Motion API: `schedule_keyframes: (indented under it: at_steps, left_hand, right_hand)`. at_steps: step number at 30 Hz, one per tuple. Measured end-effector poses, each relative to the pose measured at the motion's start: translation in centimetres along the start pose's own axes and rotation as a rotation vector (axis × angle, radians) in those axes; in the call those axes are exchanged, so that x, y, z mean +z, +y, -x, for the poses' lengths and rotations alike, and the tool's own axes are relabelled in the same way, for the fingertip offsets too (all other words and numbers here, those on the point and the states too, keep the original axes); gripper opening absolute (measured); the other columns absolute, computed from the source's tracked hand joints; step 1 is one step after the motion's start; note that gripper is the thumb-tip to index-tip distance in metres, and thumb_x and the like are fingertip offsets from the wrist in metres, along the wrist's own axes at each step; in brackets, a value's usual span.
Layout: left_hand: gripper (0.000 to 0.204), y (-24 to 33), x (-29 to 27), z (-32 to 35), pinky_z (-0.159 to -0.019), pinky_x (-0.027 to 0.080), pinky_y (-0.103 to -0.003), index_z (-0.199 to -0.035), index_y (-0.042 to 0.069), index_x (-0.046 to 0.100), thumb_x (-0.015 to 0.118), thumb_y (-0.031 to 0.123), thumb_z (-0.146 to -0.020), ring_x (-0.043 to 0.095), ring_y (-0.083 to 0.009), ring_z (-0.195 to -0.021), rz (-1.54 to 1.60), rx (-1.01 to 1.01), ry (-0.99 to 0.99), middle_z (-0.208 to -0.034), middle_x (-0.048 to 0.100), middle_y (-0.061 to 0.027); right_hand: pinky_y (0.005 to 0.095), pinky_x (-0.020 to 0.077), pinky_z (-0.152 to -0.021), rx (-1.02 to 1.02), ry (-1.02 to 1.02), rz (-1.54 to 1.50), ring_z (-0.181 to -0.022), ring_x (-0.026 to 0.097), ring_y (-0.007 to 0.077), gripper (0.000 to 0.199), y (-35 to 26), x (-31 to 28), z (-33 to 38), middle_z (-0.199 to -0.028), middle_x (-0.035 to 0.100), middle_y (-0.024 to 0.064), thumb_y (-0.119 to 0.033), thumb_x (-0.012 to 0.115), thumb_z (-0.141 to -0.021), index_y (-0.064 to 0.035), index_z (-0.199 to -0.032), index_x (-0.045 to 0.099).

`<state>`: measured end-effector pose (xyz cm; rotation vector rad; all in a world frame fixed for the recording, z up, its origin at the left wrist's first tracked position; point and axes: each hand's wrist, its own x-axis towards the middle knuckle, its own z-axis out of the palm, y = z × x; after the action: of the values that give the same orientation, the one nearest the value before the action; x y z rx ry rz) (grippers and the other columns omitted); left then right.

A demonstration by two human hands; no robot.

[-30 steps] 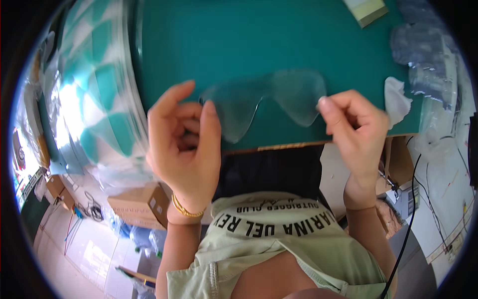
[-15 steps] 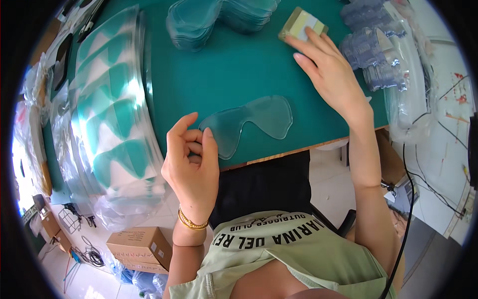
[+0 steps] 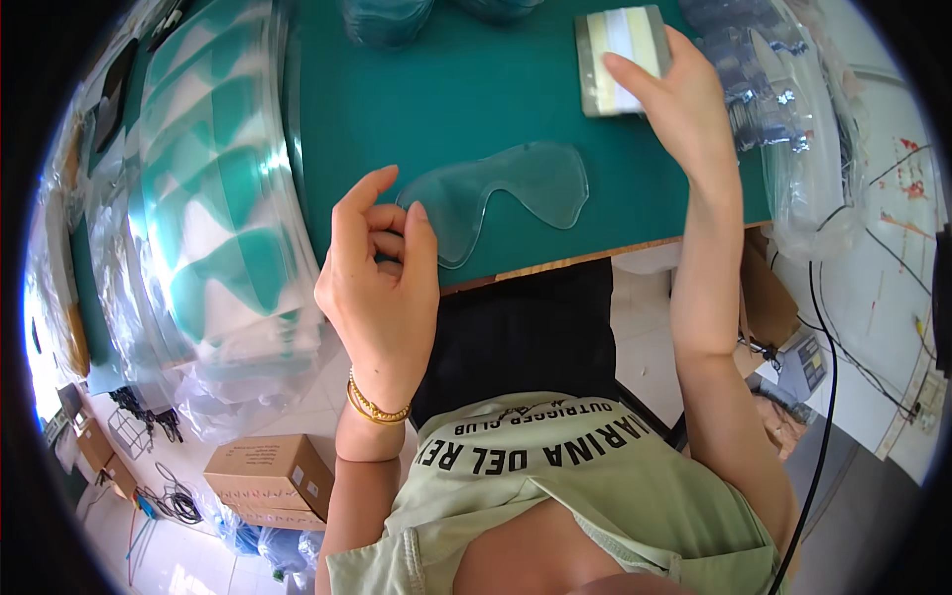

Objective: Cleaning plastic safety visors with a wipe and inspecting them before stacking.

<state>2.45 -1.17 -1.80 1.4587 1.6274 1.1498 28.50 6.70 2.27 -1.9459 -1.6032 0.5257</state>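
A clear goggle-shaped lens (image 3: 540, 188) lies near the front edge of the green tabletop. My left hand (image 3: 382, 263) is at its left end, thumb and curled fingers closed at the lens's rim, index finger raised. Farther off to the right, my right hand (image 3: 689, 109) grips a small rectangular stack (image 3: 622, 59) striped pale yellow and white, with a greyish border. The thumb presses on its face. Its other fingers are partly hidden behind the right side of the stack.
Stacked bluish lenses (image 3: 387, 22) stand at the far edge of view. Plastic-covered sheets with green lens shapes (image 3: 213, 198) cover the left side. Clear plastic pieces (image 3: 759, 99) are bundled at the right. A cardboard box (image 3: 268, 471) sits on the floor at lower left.
My right hand has closed around the striped stack, which is now turned upright to the view. The whole view has shifted, while my left hand stays at the lens's left end.
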Motion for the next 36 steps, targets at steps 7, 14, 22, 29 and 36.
schedule_keyframes:
  at_steps: [7, 14, 22, 29, 36]
  left_hand:
    - [0.029, 0.4, -0.1, -0.3, -0.053, 0.042, -0.019, -0.116, 0.002, 0.064, 0.069, -0.002, -0.088, 0.052, -0.0037, -0.056, -0.019, -0.002, -0.023, -0.072, 0.063, -0.0010]
    - [0.028, 0.4, 0.0, -0.2, -0.052, 0.043, -0.018, -0.118, 0.002, 0.064, 0.068, 0.001, -0.090, 0.054, -0.0028, -0.058, 0.032, -0.072, -0.014, -0.075, 0.066, -0.0022]
    - [0.029, 0.9, -0.1, -0.1, -0.055, 0.043, -0.017, -0.119, 0.002, 0.063, 0.067, 0.000, -0.090, 0.054, -0.0027, -0.060, 0.029, -0.076, -0.028, -0.077, 0.066, -0.0018]
    - [0.033, 1.6, -0.1, -0.6, -0.060, 0.043, -0.016, -0.122, 0.001, 0.061, 0.068, -0.003, -0.091, 0.056, -0.0032, -0.070, 0.199, 0.115, -0.097, -0.091, 0.067, -0.0033]
    - [0.038, 3.2, 0.9, -0.9, -0.042, 0.032, -0.015, -0.126, -0.004, 0.059, 0.069, -0.005, -0.089, 0.047, -0.0021, -0.051, 0.361, 0.196, -0.042, -0.084, 0.069, -0.0074]
  right_hand:
    - [0.0325, 0.0517, -0.086, -0.040, -0.116, 0.066, -0.098, 0.068, 0.0245, 0.048, -4.8, 1.6, 8.3, -0.108, 0.069, 0.0186, -0.021, 0.068, -0.094, 0.0061, -0.130, 0.051]
    - [0.0357, 0.0524, -0.083, -0.001, -0.054, 0.262, -0.094, 0.069, 0.0310, 0.041, -2.8, -0.2, 9.1, -0.105, 0.069, 0.0211, -0.018, 0.065, -0.094, 0.0023, -0.127, 0.052]
    - [0.0337, 0.0522, -0.074, -0.112, -0.029, -0.276, -0.080, 0.067, 0.0237, 0.041, -0.4, -0.1, 8.6, -0.093, 0.068, 0.0169, -0.022, 0.062, -0.097, 0.0057, -0.125, 0.049]
    - [0.0271, 0.0494, -0.088, -0.003, -0.207, -0.208, -0.102, 0.061, 0.0122, 0.045, 0.1, 0.8, 7.5, -0.113, 0.065, 0.0108, -0.022, 0.064, -0.098, 0.0041, -0.132, 0.048]
    - [0.0275, 0.0493, -0.089, 0.025, -0.197, -0.211, -0.103, 0.061, 0.0129, 0.047, 0.2, 0.8, 7.6, -0.114, 0.065, 0.0115, -0.022, 0.065, -0.098, 0.0041, -0.132, 0.048]
